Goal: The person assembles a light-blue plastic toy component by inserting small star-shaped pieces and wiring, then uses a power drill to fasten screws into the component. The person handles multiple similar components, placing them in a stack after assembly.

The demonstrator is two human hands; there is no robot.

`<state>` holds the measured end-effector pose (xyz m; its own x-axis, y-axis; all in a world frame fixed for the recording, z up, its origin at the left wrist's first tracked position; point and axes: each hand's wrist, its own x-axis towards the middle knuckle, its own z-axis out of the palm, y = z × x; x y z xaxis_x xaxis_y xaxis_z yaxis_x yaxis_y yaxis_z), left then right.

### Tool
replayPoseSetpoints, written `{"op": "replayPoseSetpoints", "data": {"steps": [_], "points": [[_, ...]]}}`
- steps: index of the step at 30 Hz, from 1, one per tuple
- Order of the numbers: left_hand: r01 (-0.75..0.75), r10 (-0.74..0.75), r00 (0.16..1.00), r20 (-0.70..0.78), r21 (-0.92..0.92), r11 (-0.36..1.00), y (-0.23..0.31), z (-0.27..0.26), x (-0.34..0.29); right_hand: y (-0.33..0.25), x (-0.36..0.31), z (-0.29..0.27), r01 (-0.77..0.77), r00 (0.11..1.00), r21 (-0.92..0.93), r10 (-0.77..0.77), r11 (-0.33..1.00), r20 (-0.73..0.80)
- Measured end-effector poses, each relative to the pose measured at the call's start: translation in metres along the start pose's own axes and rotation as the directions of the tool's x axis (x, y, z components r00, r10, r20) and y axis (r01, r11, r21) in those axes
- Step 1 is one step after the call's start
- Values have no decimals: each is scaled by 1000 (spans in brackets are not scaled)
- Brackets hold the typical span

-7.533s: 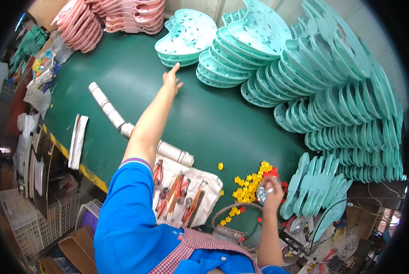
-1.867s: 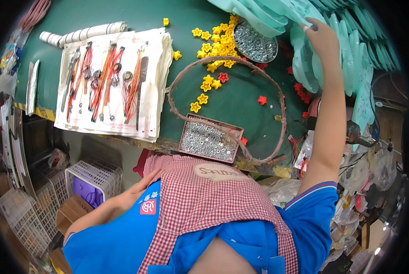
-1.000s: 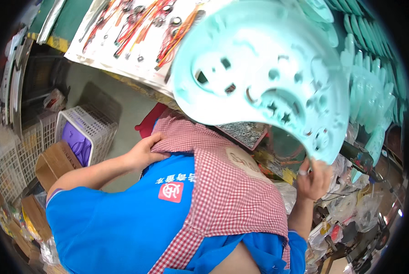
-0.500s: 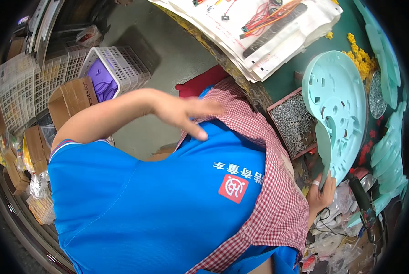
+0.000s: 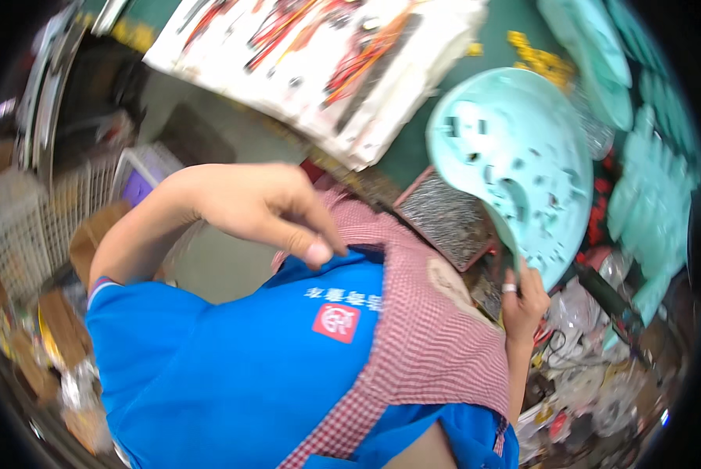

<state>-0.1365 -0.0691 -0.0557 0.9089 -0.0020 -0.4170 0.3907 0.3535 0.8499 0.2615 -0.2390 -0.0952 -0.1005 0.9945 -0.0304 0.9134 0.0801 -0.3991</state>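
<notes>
My right hand (image 5: 526,301) grips the lower edge of a light teal moulded plastic shell (image 5: 475,144), fingers wrapped over the rim. The shell's hollow side, with many holes and ribs, faces up. In front of my chest hovers my left hand (image 5: 268,207), its fingers bent and the thumb a little apart from them. I see nothing in it, though motion smears it slightly. Beside the shell, partly covered by it, lies a reddish tray (image 5: 414,186) of small metal screws (image 5: 444,223).
Bundled red, orange and black wires (image 5: 366,62) lie on white sheets (image 5: 233,66) at the table's left. Yellow small parts (image 5: 542,61) lie beyond the shell. More teal shells (image 5: 651,187) are stacked at right, above clear plastic bags (image 5: 577,383). Crates (image 5: 22,227) stand at left.
The view has swung, so table and shell sit farther left. My left hand's fingers have gone from spread to bent. My right hand still holds the shell's edge.
</notes>
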Motion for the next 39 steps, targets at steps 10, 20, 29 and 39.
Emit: {"op": "replayPoseSetpoints", "data": {"steps": [10, 20, 29, 39], "points": [[26, 413, 658, -630, 567, 823, 29, -92, 172, -6, -2, 7, -22, 995, -51, 17, 998, -97], [290, 485, 535, -691, 690, 663, 12, -80, 163, 97, 48, 1, -205, 828, 123, 239, 971, -508], [465, 637, 664, -392, 883, 60, 74, -170, 232, 179, 94, 5, -473, 829, -317, 295, 822, -474], [491, 694, 576, -432, 862, 128, 62, -199, 274, 134, 87, -12, -439, 780, 334, 538, 834, -319]]}}
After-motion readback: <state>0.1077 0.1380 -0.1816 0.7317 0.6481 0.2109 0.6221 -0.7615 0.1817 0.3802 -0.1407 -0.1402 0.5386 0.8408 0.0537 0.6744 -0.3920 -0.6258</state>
